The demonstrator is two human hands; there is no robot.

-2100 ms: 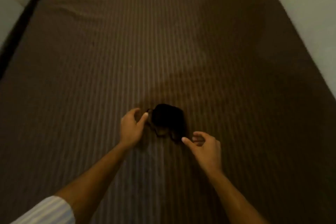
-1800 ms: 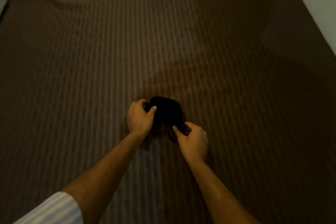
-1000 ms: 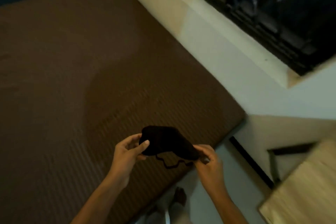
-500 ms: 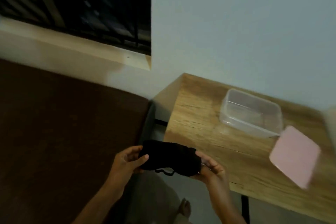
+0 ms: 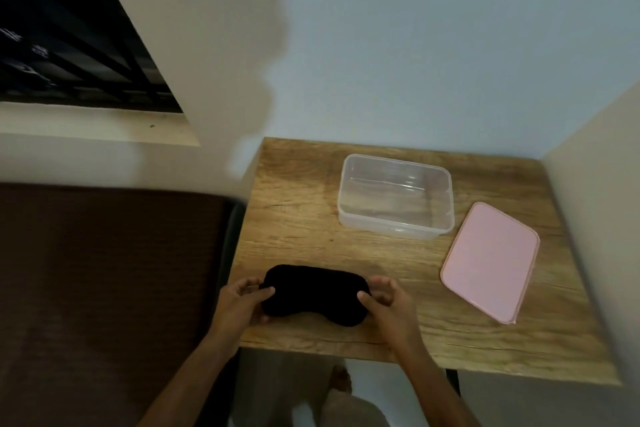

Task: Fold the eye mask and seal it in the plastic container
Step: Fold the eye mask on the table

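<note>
Single head cam, above the wooden table (image 5: 304, 204), facing forward and steeply down at it. Close range: tabletop fills centre-right, wall behind it, bed left of it.

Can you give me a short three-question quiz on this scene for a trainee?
1. True or false: the pink lid is snapped onto the clear container.
2. What holds the ends of the black eye mask? A) left hand only B) right hand only C) both hands
3. Fill in: the container stands on the wooden ____.

Key: 1 false, the lid lies on the table beside the open container. 2 C. 3 table.
</note>
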